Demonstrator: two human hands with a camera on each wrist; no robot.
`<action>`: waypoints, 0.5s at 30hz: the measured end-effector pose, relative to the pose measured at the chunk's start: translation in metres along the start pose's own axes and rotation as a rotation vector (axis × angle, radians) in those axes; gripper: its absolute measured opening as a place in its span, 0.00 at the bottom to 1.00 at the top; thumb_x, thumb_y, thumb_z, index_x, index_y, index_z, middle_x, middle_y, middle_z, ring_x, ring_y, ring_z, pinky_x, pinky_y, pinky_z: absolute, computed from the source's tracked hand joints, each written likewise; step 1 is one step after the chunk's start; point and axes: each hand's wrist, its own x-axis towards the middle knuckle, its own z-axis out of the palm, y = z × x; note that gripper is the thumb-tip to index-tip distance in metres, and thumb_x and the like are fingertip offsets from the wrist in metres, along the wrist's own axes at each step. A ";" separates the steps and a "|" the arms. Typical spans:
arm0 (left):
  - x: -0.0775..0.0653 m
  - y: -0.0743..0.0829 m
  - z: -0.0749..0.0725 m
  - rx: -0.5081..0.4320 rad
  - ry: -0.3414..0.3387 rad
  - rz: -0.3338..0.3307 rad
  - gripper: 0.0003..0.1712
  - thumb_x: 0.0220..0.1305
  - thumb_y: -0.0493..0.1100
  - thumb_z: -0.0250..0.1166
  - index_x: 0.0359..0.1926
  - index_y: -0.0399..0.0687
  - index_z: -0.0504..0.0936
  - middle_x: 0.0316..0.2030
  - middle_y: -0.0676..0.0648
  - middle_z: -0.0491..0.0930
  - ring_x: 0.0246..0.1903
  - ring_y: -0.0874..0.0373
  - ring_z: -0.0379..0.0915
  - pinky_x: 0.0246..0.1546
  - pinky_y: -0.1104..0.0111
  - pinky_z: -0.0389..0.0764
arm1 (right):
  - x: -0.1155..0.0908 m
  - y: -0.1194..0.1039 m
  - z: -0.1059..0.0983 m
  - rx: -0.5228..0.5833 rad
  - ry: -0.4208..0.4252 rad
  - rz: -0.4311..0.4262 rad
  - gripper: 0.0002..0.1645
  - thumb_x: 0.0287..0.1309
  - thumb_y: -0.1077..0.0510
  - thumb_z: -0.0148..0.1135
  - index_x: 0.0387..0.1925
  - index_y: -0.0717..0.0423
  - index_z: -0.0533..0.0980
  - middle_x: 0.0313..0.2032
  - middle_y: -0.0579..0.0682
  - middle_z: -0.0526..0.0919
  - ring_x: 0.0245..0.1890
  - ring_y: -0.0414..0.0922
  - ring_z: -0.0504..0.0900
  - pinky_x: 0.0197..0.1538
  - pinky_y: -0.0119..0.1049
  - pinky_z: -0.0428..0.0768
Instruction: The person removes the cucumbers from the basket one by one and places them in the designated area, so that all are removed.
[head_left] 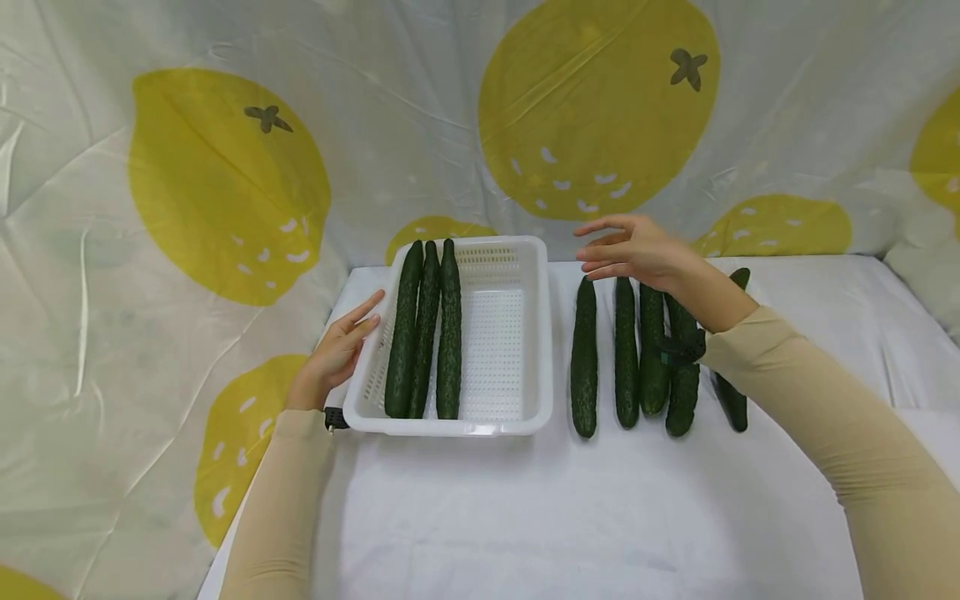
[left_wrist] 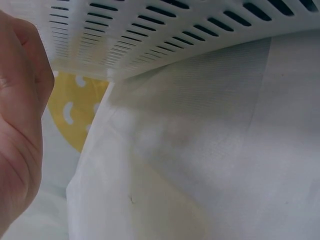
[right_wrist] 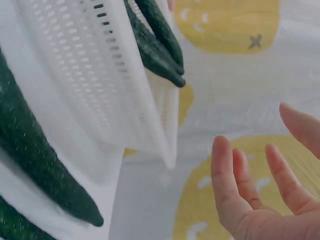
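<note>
A white plastic basket (head_left: pixel 491 427) holds three cucumbers (head_left: pixel 449 333) side by side along its left part, their far ends leaning on the back rim. My left hand (head_left: pixel 339 350) touches the basket's left side with its fingers extended; in the left wrist view its fingertips are hidden. My right hand (head_left: pixel 633 250) is raised over the far end of the cucumber row, with spread, relaxed fingers and nothing in them. Nearest below it lies a single cucumber (head_left: pixel 584 358). In the right wrist view the fingers (right_wrist: pixel 225 170) are apart from the basket wall (right_wrist: pixel 107 65).
Several more cucumbers (head_left: pixel 652 358) lie lengthwise to the right of the basket, some partly behind my right forearm. A white cloth (head_left: pixel 487 517) covers the table. A curtain with yellow lemons (head_left: pixel 600 108) hangs behind and at the left.
</note>
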 end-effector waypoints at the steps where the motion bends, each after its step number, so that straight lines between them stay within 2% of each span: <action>1: 0.000 0.000 0.000 0.004 0.001 -0.001 0.32 0.78 0.39 0.50 0.78 0.53 0.55 0.56 0.49 0.77 0.44 0.60 0.81 0.39 0.70 0.84 | 0.003 0.000 0.004 0.001 -0.003 0.003 0.31 0.66 0.66 0.62 0.68 0.65 0.66 0.62 0.67 0.70 0.45 0.51 0.83 0.56 0.49 0.80; 9: 0.000 -0.001 -0.002 -0.009 -0.006 0.000 0.31 0.79 0.39 0.50 0.78 0.54 0.55 0.56 0.48 0.77 0.43 0.60 0.81 0.39 0.69 0.84 | 0.025 0.001 0.031 0.013 -0.052 0.017 0.31 0.66 0.67 0.62 0.68 0.66 0.66 0.62 0.68 0.69 0.47 0.55 0.82 0.57 0.52 0.78; 15: 0.000 -0.002 -0.002 -0.004 -0.009 0.005 0.31 0.79 0.39 0.49 0.78 0.53 0.55 0.56 0.48 0.77 0.43 0.60 0.81 0.38 0.70 0.84 | 0.042 0.001 0.055 0.016 -0.048 0.062 0.30 0.65 0.67 0.63 0.67 0.63 0.68 0.60 0.65 0.72 0.50 0.58 0.81 0.59 0.54 0.76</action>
